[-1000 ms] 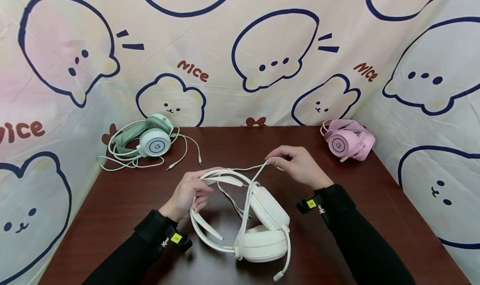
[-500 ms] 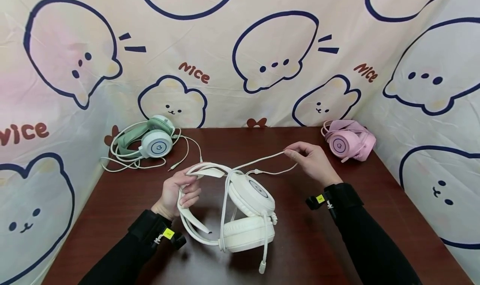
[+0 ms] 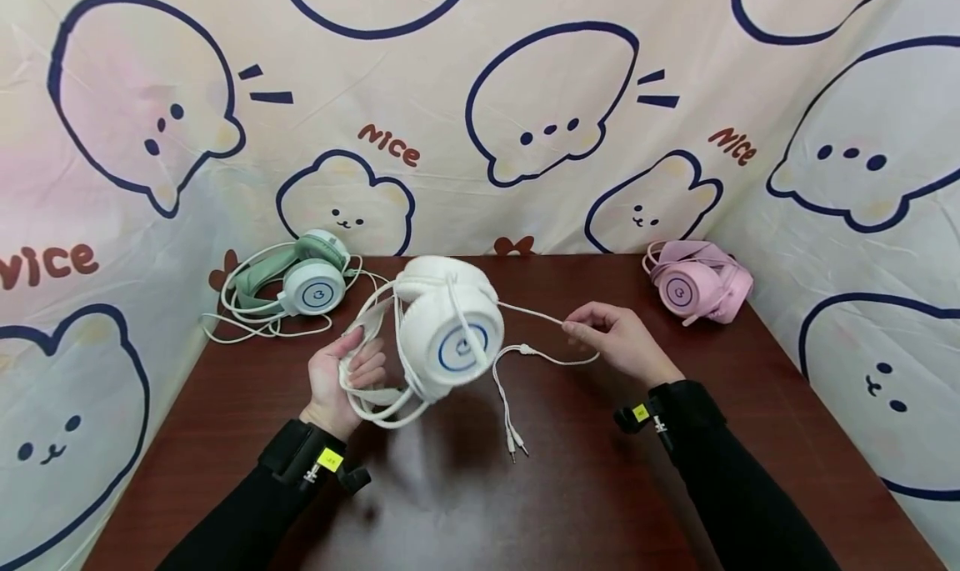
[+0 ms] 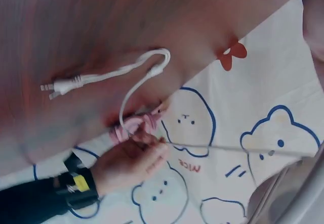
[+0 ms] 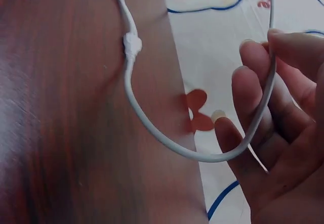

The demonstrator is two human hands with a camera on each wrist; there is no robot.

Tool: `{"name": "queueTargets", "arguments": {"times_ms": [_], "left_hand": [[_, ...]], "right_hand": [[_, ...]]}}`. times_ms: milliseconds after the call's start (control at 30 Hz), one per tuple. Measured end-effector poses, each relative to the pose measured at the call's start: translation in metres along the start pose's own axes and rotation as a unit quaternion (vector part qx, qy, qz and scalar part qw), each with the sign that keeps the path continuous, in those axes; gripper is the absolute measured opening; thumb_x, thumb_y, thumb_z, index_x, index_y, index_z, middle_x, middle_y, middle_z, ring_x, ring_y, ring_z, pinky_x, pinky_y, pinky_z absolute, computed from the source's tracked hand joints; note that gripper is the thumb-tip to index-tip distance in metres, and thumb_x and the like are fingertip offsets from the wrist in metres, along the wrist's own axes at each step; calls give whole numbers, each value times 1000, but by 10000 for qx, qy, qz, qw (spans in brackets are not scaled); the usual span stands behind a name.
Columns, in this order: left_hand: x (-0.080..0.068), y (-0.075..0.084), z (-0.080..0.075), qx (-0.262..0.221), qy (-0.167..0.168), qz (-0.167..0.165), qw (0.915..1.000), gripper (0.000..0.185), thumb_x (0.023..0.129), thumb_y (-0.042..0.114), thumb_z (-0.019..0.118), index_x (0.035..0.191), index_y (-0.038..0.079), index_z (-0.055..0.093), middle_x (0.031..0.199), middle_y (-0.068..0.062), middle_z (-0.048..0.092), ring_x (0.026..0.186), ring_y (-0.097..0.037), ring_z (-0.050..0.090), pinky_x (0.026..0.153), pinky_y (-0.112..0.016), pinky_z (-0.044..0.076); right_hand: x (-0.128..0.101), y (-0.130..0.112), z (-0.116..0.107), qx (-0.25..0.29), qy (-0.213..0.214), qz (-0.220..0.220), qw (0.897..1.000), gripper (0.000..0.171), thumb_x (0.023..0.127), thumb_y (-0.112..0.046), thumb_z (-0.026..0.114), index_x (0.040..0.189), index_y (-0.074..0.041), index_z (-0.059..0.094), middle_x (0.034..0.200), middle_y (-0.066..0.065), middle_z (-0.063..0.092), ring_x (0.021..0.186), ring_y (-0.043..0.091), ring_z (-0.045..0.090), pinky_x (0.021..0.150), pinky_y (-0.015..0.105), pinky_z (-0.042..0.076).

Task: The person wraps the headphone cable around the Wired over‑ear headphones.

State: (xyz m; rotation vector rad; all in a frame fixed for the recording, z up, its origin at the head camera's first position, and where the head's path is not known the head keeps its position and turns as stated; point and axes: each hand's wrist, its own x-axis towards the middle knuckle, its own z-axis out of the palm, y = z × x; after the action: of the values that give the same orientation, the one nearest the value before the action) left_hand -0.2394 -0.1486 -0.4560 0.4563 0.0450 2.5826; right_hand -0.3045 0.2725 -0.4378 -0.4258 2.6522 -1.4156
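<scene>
Left hand (image 3: 347,379) grips the headband of the white headset (image 3: 442,329), fingers curled round the band, and holds it lifted off the table (image 3: 570,488), so the ear cups hang free in front of the palm with the blue-ringed cup face towards the head camera. Right hand (image 3: 618,342) pinches the white cable (image 3: 536,356) between thumb and fingertips, off to the right of the cups. The right wrist view shows the cable looping across the fingers (image 5: 255,80); looks like a loose guide grip, not a clamp, so the cord can slide. Hands are well apart with the cable strung between them. That spacing keeps the cord off the cups and untangled. A strand also runs across the front cup, likely a wrap. Past the splitter the cable droops, and the two jack plugs (image 3: 514,448) hang just above or touch the table; can't tell which.

Green headset (image 3: 300,281) lies at the far left corner with its cord loose beside it. Pink headset (image 3: 697,288) lies at the far right, cord bundled round it. Both are well clear of the hands.
</scene>
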Motion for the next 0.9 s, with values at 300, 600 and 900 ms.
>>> {"name": "queueTargets", "arguments": {"times_ms": [300, 600, 900], "left_hand": [[15, -4, 9, -462, 2564, 1333, 9562, 38, 113, 25, 30, 143, 9, 44, 109, -8, 62, 113, -26, 63, 108, -40, 45], [20, -5, 8, -339, 2808, 1667, 9446, 32, 111, 21, 32, 134, 6, 48, 65, -2, 42, 55, -21, 50, 69, -32, 44], [30, -8, -1, 379, 3774, 2308, 8960, 11, 109, 13, 35, 102, 12, 44, 63, 3, 30, 51, -13, 34, 62, -26, 36]], "right_hand": [[-10, -14, 25, -598, -633, -761, 9933, 12, 99, -30, 72, 109, -27, 79, 100, 7, 77, 84, 17, 66, 73, 27, 56], [-25, -35, 43, -647, -1326, -1191, 9819, 13, 95, -23, 77, 107, -26, 82, 98, 0, 78, 84, 8, 66, 73, 23, 52], [-37, -70, 55, -464, -1699, -1702, 9695, 13, 97, -25, 76, 103, -36, 79, 97, -9, 76, 86, 8, 66, 74, 24, 54]]}}
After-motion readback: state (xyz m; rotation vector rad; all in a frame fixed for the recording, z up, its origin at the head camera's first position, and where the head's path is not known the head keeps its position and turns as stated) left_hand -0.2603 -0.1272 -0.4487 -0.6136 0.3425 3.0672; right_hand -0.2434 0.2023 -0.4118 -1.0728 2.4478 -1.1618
